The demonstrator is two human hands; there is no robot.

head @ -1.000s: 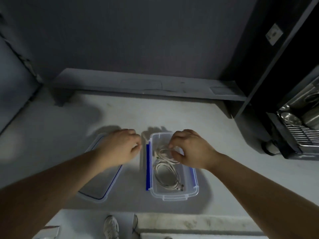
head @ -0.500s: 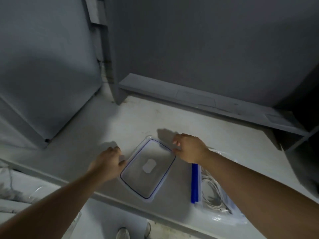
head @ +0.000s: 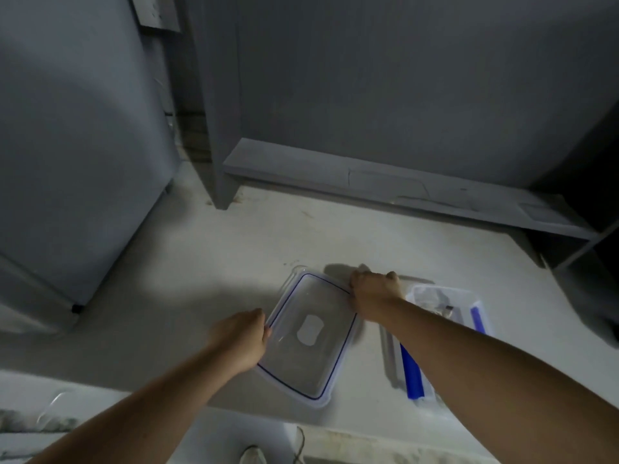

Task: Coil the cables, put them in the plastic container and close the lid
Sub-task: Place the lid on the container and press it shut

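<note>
A clear rectangular lid with a blue seal line lies on the pale counter. My left hand grips its left long edge. My right hand grips its far right corner. To the right stands the clear plastic container with blue clips; my right forearm crosses over it and hides most of the inside. A cable end shows inside near the far wall.
A low grey shelf runs along the back wall. A grey cabinet stands at the left. The counter's front edge runs just below the lid, with the floor and a shoe beneath.
Both hands left the container and took hold of the lid, the left on its side edge, the right on its far corner. My view swung left.
</note>
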